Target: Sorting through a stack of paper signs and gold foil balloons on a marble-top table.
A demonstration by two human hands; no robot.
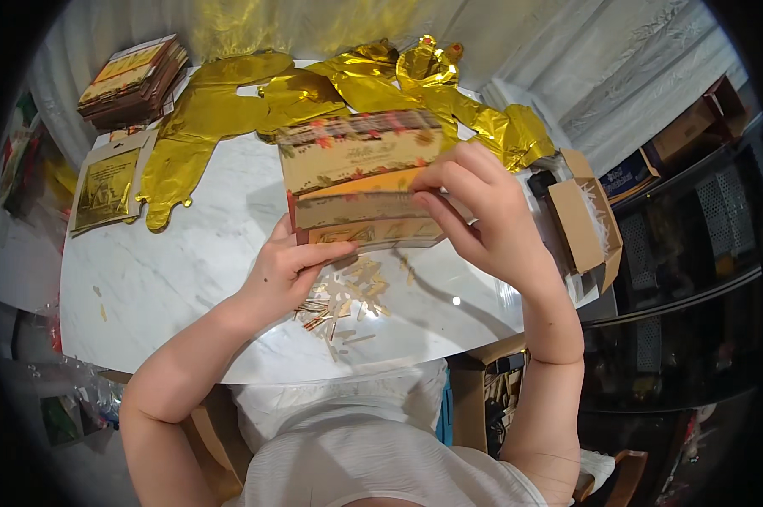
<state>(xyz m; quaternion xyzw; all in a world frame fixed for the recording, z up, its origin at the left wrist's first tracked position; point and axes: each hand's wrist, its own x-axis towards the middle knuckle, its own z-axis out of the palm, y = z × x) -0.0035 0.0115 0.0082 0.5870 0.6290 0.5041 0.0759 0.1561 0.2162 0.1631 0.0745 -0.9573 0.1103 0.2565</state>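
Note:
A tan folded cardboard piece (356, 165), printed with autumn leaves and with an orange inside, is held up over the table. It is partly unfolded and slightly blurred. My left hand (281, 275) grips its lower left edge, the index finger stretched along the bottom. At its right side my right hand (481, 207) is closed in a pinch on the edge of a fold. Directly below lies a loose heap of small flat cardboard scraps (352, 300), some pale and some gold.
Gold foil balloons (216, 106) lie flat across the back of the white marbled table (144, 296). A stack of similar printed cardboard (132, 80) stands back left, above a flat package with gold foil (106, 186). An open cardboard box (580, 220) sits at the right edge.

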